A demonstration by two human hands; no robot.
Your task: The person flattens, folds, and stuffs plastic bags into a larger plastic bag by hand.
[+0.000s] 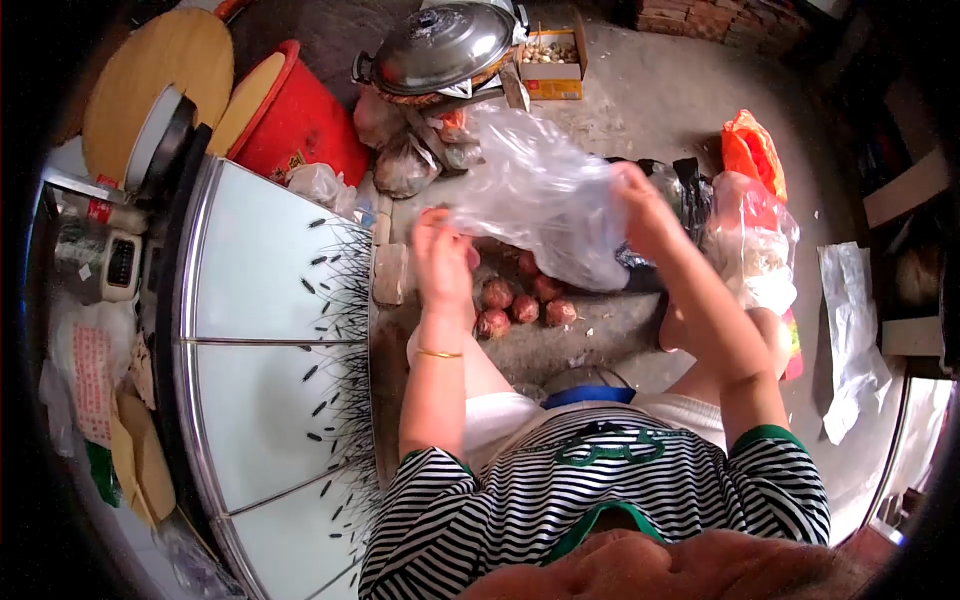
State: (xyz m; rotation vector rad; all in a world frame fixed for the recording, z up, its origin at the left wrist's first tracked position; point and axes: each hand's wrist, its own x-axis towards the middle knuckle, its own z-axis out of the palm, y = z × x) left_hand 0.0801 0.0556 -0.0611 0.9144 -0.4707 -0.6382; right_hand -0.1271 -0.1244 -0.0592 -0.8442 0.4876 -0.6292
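A clear plastic bag (545, 185) is spread in the air between my two hands, its middle smeared by motion. At its right end my right hand (645, 210) has its fingers closed on the plastic. My left hand (442, 255) is at the bag's left edge, with fingers bent; blur hides whether they grip it. Below the bag, several round reddish-brown onions (525, 308) lie on the floor between my legs. Part of another reddish item shows beside my left fingers.
White glass-fronted cabinets (270, 260) stand close on the left. Ahead are a red bucket (315, 125), a lidded pan (440, 45) and a box of small bulbs (552, 60). Filled bags (750, 235) and an orange bag (750, 150) sit at the right.
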